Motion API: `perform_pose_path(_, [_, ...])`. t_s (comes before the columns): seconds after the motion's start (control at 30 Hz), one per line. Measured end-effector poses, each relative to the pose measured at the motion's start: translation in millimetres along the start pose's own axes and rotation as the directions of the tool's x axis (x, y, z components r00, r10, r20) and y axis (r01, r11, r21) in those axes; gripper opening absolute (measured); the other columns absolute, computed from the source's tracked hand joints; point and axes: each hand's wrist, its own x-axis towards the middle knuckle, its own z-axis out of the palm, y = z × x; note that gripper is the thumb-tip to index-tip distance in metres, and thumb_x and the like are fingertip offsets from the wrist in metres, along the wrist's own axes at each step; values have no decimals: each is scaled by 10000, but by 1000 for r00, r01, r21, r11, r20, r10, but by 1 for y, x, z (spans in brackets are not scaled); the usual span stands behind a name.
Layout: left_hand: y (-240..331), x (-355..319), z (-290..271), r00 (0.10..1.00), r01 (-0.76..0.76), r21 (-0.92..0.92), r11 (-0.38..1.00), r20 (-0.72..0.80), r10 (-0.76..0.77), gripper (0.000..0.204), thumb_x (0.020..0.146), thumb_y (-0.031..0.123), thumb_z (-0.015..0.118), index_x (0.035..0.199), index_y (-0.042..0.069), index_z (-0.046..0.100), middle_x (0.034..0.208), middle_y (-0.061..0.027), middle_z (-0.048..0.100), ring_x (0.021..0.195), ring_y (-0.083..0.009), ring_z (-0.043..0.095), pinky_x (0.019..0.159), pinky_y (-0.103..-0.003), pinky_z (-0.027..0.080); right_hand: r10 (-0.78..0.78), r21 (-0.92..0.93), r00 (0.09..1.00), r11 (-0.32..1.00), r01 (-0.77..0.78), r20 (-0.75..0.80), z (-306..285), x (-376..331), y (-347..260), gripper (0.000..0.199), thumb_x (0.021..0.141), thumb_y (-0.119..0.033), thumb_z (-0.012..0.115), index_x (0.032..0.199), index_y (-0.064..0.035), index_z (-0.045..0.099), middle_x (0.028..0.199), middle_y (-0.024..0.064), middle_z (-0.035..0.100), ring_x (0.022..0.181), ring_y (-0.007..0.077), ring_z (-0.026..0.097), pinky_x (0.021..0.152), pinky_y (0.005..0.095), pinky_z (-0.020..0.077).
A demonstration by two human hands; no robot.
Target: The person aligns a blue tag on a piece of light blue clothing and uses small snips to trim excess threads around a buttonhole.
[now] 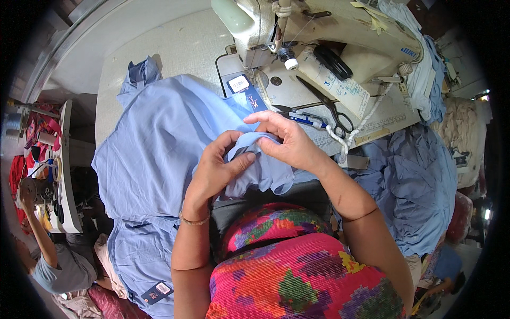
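Note:
A light blue garment (154, 143) lies spread over the sewing table and hangs off its near edge. My left hand (215, 170) and my right hand (287, 141) both pinch a folded edge of this blue fabric (249, 142) in front of me, thumbs and fingers closed on it. A dark blue label (254, 98) sits on the cloth just beyond my hands. The cream sewing machine (319, 37) stands behind, its needle area close to the label.
Black scissors (329, 109) and a blue pen (305, 121) lie on the machine bed. A pile of blue cloth (414, 181) hangs at right. Another person (53, 260) sits at lower left beside a rack of thread spools (48, 159).

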Motion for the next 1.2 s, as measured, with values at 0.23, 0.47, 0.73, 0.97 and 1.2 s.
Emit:
perform_pose_path(0.23, [-1, -1, -1, 997, 76, 44, 996, -31, -75, 143, 779, 29, 657, 911, 23, 601, 902, 10, 582, 816, -67, 512, 726, -205, 405, 0, 6, 1000, 1000, 0, -8, 3, 0, 3, 399, 807, 22, 531, 1198, -54, 507, 874, 43, 566, 842, 94, 539, 796, 251, 443])
perform_pose_path(0.47, [-16, -2, 3, 917, -352, 330, 876, -67, 393, 230, 665, -44, 674, 859, 36, 581, 888, -60, 560, 831, -191, 544, 712, -271, 424, -230, -441, 971, 867, 232, 60, 0, -3, -2, 271, 686, -3, 628, 941, -67, 563, 874, 43, 574, 852, 215, 578, 802, 326, 443])
perform_pose_path(0.73, [-16, -19, 12, 639, -496, 808, 319, 90, 764, 401, 487, -12, 657, 875, 57, 587, 880, -54, 566, 751, -232, 513, 644, -329, 421, -677, -791, 712, 324, 518, 189, 0, -11, 9, 141, 698, -118, 628, 799, -161, 539, 898, -43, 576, 943, 135, 544, 889, 367, 353])
perform_pose_path(0.97, [-22, -14, 11, 603, -562, 782, 271, 163, 781, 400, 496, -20, 644, 884, 43, 574, 918, -63, 587, 736, -229, 517, 641, -332, 430, -668, -803, 719, 315, 505, 190, 1, -12, 10, 100, 744, -130, 601, 803, -161, 528, 917, -54, 603, 935, 121, 562, 906, 356, 332])
perform_pose_path(1.2, [-10, -8, 19, 844, -382, 626, 680, -63, 533, 329, 598, -78, 630, 906, 28, 592, 797, -92, 533, 700, -234, 517, 631, -310, 418, -556, -655, 821, 575, 490, 126, -3, -9, 11, 204, 708, -3, 604, 875, -104, 544, 878, 16, 622, 831, 195, 600, 832, 361, 401])
